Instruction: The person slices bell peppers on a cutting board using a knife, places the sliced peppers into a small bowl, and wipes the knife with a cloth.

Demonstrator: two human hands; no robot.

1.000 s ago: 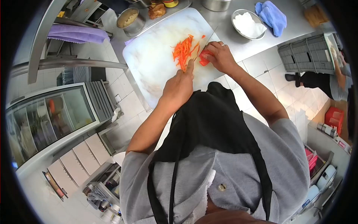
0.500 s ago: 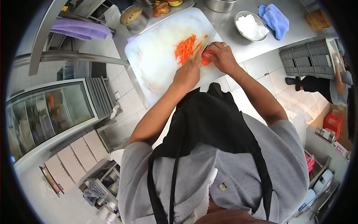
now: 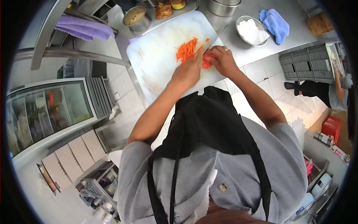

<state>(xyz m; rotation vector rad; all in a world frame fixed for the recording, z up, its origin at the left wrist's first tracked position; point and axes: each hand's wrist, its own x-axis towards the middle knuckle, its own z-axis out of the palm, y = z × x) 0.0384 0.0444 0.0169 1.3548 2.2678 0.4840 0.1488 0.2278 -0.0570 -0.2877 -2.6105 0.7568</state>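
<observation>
My left hand (image 3: 187, 73) is closed round the handle of a kitchen knife (image 3: 213, 42), whose blade points away from me beside my right hand. Its fingers are partly blurred. With curled fingers, my right hand (image 3: 223, 61) presses a piece of red pepper (image 3: 207, 62) on the white cutting board (image 3: 149, 56). The knife is right beside the pepper; I cannot tell whether the edge touches it. Thin orange-red strips (image 3: 185, 50) lie in a loose heap to the left of the blade.
Behind the board are a metal pot (image 3: 137, 18) and browned food (image 3: 163, 12) on a tray. A steel bowl (image 3: 252, 30) with something white and a blue cloth (image 3: 275, 25) stand to the right. Another person (image 3: 317, 89) is at the far right, near a grey crate (image 3: 307, 62).
My left hand has moved slightly with the knife, nearer the red pepper. My right hand keeps its hold. The whole view has shifted a little.
</observation>
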